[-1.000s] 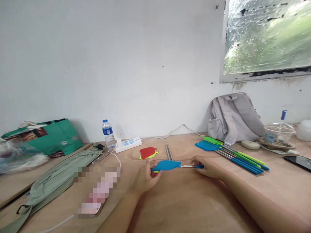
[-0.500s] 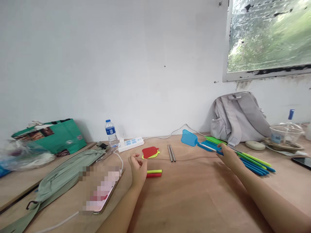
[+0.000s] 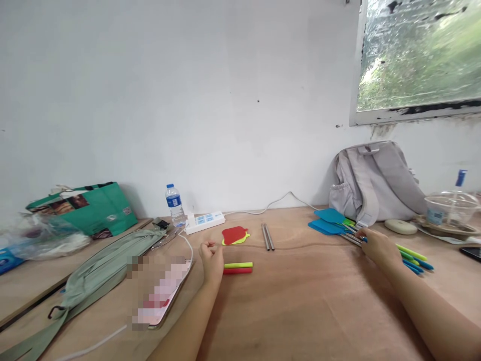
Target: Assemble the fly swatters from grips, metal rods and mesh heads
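My right hand [image 3: 379,246] is closed round the shaft of a blue fly swatter at the right, over a pile of swatters. Two blue swatter heads [image 3: 326,227] show at the far end of the pile, with a bit of a green one [image 3: 349,222] behind. Several blue and green handles [image 3: 415,258] stick out on the near side; my hand covers the middle. My left hand [image 3: 211,261] is held with curled fingers, nothing visible in them, beside a yellow-green handle [image 3: 240,264] and a red handle [image 3: 240,271]. Beyond lie a red swatter head [image 3: 234,234], a yellow one [image 3: 244,239] and metal rods [image 3: 267,237].
A phone [image 3: 161,301], a grey-green bag [image 3: 108,271], a water bottle [image 3: 175,205] and a power strip [image 3: 205,222] stand to the left. At the right are a grey backpack [image 3: 379,180], a lidded plastic cup [image 3: 451,210] and a dark phone [image 3: 471,253].
My right hand has moved right and nearer, drawing the blue swatter back over the other blue one. My left hand's fingers have curled further in. The view has shifted slightly.
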Available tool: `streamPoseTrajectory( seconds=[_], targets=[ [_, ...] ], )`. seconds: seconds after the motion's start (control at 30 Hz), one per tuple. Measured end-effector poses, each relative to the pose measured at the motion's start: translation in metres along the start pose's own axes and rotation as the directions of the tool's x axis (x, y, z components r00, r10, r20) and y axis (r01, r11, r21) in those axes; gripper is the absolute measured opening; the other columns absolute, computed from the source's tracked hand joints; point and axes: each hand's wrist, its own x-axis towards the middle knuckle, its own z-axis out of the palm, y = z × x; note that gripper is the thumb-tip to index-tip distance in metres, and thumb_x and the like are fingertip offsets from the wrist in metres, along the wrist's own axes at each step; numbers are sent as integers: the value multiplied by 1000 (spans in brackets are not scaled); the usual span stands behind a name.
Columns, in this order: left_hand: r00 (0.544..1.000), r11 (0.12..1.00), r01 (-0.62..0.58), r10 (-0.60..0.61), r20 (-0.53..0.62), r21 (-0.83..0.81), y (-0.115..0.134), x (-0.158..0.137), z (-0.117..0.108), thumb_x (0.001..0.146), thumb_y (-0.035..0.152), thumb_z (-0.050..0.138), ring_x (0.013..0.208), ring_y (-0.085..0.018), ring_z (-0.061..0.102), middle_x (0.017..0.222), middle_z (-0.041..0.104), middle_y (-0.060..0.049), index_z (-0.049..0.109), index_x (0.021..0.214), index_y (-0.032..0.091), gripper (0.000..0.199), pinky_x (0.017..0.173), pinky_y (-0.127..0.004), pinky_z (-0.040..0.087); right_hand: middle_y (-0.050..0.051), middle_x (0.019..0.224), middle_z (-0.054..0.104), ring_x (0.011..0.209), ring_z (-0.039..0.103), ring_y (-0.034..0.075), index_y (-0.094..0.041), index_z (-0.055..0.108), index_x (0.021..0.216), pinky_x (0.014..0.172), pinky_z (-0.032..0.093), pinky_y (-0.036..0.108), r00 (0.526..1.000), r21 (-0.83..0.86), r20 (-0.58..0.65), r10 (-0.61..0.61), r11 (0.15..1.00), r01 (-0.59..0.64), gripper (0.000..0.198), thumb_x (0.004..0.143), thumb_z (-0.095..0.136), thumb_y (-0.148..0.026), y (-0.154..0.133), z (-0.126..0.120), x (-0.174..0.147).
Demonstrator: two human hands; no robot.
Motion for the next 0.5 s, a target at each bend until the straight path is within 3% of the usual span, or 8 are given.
streamPoseTrajectory(
  seconds=[0.23, 0.37, 0.5],
  targets=[
    [998, 998, 59, -60, 33, 31, 1, -1, 0, 64, 21, 49, 53, -10, 44, 67, 43, 5, 42, 76, 19, 14, 53, -25, 39, 11, 84, 63, 77, 58, 23, -16, 56, 84, 65, 39, 28, 1000, 116, -16, 12, 993, -10, 27, 60, 45, -9, 2, 1, 4],
    [987, 993, -50, 33, 158, 104, 6, -4, -4, 63, 19, 46, 52, -11, 44, 64, 45, 4, 44, 71, 19, 9, 56, -26, 39, 9, 83, 63, 75, 58, 23, -18, 56, 83, 63, 40, 28, 1000, 148, -3, 11, 989, -11, 25, 61, 46, -13, 7, 0, -1],
    [930, 953, -212, 129, 343, 217, 6, -6, -8, 63, 16, 42, 56, -13, 46, 62, 48, 3, 46, 66, 19, 6, 58, -25, 38, 9, 84, 63, 70, 58, 24, -21, 58, 83, 58, 38, 30, 998, 62, 8, 54, 997, -55, 25, 63, 44, -14, 11, -6, -10]
  ],
)
